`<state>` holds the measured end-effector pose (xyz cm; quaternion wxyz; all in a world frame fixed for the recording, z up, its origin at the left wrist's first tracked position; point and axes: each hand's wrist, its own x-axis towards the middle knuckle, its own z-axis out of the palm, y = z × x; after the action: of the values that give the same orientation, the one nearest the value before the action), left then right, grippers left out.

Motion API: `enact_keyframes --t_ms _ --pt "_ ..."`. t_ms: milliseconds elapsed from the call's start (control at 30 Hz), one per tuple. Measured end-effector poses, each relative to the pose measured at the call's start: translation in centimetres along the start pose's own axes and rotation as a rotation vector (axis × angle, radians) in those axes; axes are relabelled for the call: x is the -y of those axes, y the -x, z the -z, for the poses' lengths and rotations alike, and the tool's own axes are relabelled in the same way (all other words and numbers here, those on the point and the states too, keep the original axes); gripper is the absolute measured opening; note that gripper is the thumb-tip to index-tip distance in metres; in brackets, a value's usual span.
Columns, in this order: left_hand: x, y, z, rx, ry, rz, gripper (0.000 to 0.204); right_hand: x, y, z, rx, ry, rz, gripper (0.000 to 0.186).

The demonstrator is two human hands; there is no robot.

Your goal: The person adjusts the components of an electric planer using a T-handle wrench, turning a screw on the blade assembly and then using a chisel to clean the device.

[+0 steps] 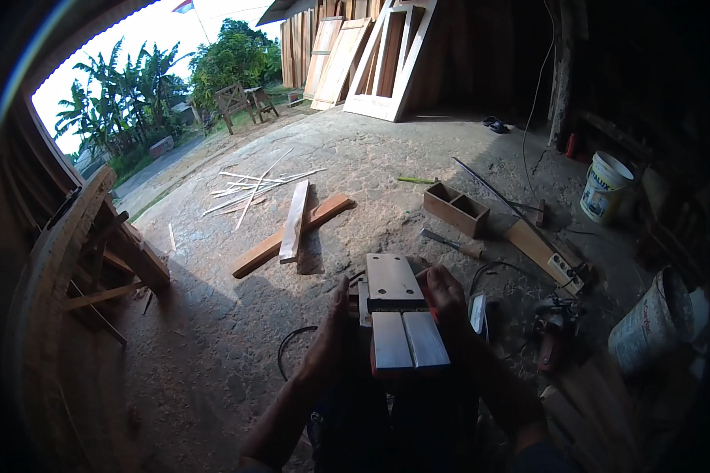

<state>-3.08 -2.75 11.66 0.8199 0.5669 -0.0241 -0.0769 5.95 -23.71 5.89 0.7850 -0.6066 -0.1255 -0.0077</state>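
Observation:
An upturned electric planer is held in front of me, its flat metal sole facing up. The front plate has screw holes at its corners; the other plate, nearer to me, has a groove down its middle. My left hand is closed against the planer's left side, and my right hand grips the right side. The planer's underside and most of my fingertips are hidden. Beyond it on the floor lie a wooden-handled chisel and an open wooden box with two compartments.
Two crossed timber pieces and thin wood strips lie ahead. At the left stands a wooden trestle. To the right are a power strip with cables, a dark power tool and two buckets. Frames lean at the back.

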Motion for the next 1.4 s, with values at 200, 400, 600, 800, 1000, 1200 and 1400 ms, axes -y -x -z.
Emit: enact_keyframes --t_ms 200,400,600,800,1000,1200,1400 --pt "2.8 1.5 0.1 -0.075 -0.162 -0.066 0.097 0.8 1.3 0.5 0.024 0.267 -0.103 0.036" --pt "3.8 1.2 0.8 -0.146 -0.327 -0.075 0.082 0.3 0.5 1.3 0.183 0.428 -0.161 0.03" --pt "1.7 0.7 1.2 -0.232 -0.848 -0.319 0.061 -0.3 0.0 1.5 0.121 0.469 -0.113 0.027" --pt "5.6 -1.6 1.5 -0.313 -0.536 -0.71 0.04 0.9 3.1 -0.2 0.0 0.202 0.102 0.015" --pt "6.2 -1.8 1.0 -0.375 -0.45 -0.855 0.006 1.4 5.0 -0.7 -0.062 0.177 0.157 0.011" --pt "6.3 -1.9 1.6 -0.425 -0.588 -0.911 0.009 1.7 5.3 -0.4 -0.028 0.204 0.139 0.011" --pt "5.0 -1.5 1.4 -0.454 -0.747 -0.901 0.01 1.4 4.9 -0.2 -0.007 0.203 0.128 0.013"
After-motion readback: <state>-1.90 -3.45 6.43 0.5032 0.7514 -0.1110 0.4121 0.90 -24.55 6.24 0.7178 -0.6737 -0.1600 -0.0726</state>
